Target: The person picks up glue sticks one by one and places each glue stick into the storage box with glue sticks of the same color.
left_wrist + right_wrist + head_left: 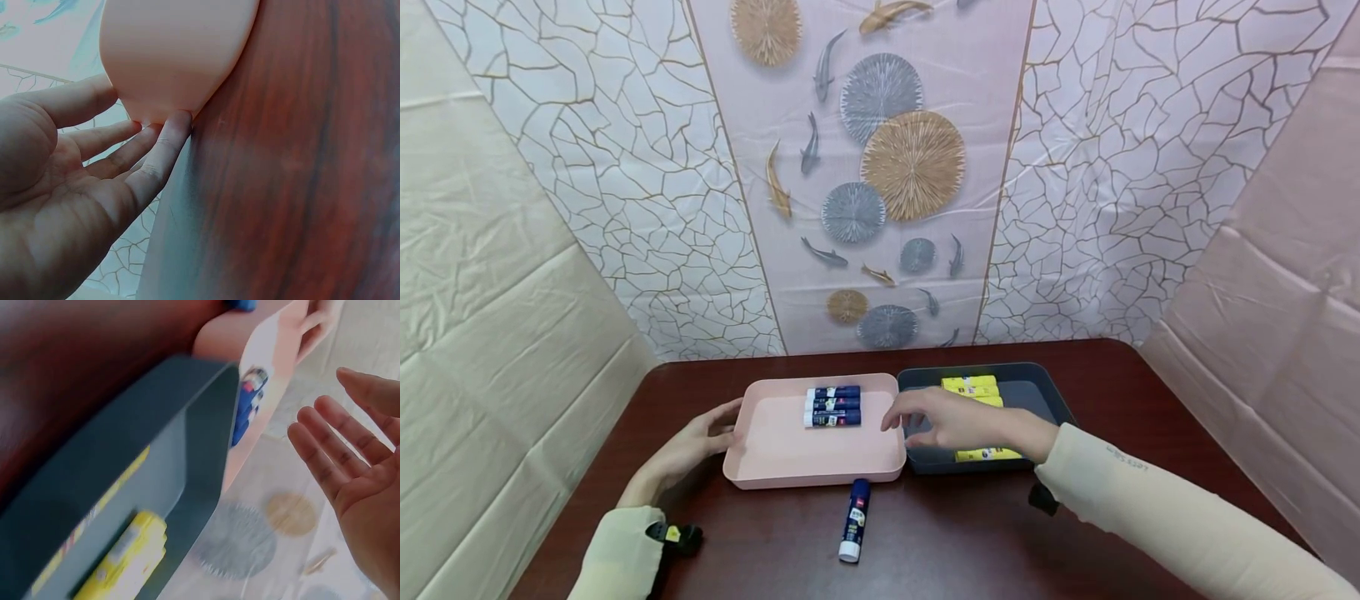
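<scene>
My left hand (pixel 696 442) rests its fingertips against the left edge of the pink tray (pixel 775 477); in the left wrist view the fingers (pixel 128 153) touch the tray's end wall. Three navy glue sticks (pixel 833 404) with white ends lie side by side inside that tray. Another navy glue stick (pixel 854 521) lies on the table in front of it. My right hand (pixel 951 419) hovers over where the two trays meet, fingers loosely bent and holding nothing. Beneath it, the dark grey tray (pixel 1045 392) holds several yellow glue sticks (pixel 970 386), partly hidden by the hand.
Both trays stand side by side on a dark reddish-brown table (pixel 760 542). A patterned cloth (pixel 880 250) hangs behind the table's back edge, and plain cloth walls (pixel 490 333) rise on either side.
</scene>
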`<state>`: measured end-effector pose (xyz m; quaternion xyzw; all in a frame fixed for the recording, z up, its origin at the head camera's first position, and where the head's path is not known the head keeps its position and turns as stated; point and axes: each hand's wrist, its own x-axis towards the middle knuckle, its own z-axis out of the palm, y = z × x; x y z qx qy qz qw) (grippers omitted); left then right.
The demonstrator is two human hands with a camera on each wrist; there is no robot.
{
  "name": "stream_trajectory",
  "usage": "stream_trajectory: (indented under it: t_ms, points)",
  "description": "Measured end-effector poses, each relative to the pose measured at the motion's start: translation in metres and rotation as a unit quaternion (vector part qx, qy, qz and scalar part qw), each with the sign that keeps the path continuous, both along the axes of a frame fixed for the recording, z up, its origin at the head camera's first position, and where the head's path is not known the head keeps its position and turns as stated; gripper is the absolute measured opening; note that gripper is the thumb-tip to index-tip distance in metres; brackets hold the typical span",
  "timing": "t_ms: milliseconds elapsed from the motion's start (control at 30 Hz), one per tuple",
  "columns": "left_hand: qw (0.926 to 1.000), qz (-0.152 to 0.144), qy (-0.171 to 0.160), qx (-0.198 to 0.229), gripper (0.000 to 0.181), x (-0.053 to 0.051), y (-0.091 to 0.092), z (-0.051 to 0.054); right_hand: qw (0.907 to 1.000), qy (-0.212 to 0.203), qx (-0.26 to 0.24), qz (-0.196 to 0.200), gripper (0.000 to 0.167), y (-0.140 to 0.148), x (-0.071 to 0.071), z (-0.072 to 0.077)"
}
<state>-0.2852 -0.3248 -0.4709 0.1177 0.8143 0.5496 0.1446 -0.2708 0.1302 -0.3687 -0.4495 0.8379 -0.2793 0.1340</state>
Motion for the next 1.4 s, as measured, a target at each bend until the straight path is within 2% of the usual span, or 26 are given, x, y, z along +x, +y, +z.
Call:
stream_trajectory:
  t_ms: [233, 433, 500, 767, 1100, 1300, 1400]
  points:
    - [1.0000, 0.002, -0.003, 0.007, 0.076, 0.001, 0.000, 0.000, 0.9982, -0.004, -0.025, 0.055, 0.034, -0.022, 0.022, -0.008]
    - [1.0000, 0.002, 0.000, 0.009, 0.077, 0.002, 0.000, 0.000, 0.9930, -0.075, -0.044, 0.081, 0.034, -0.034, 0.033, -0.022]
    - [1.0000, 0.002, 0.000, 0.007, 0.077, 0.002, 0.000, 0.000, 0.9914, -0.085, -0.042, 0.090, 0.035, -0.037, 0.035, -0.025]
    - [0.9999, 0.006, -0.003, 0.008, 0.077, 0.002, 0.001, 0.000, 0.9932, -0.038, -0.005, 0.110, 0.041, -0.047, 0.041, -0.036]
    - [0.9998, 0.000, -0.004, 0.019, 0.078, 0.003, 0.002, -0.004, 0.9929, -0.051, 0.005, 0.107, 0.041, -0.054, 0.043, -0.049]
    - [1.0000, 0.003, -0.004, 0.004, 0.077, 0.002, 0.002, -0.002, 0.9930, -0.013, 0.006, 0.117, 0.039, -0.059, 0.052, -0.047]
    - [1.0000, 0.003, -0.001, 0.003, 0.077, 0.003, 0.001, 0.000, 0.9921, -0.013, -0.001, 0.125, 0.039, -0.062, 0.055, -0.046]
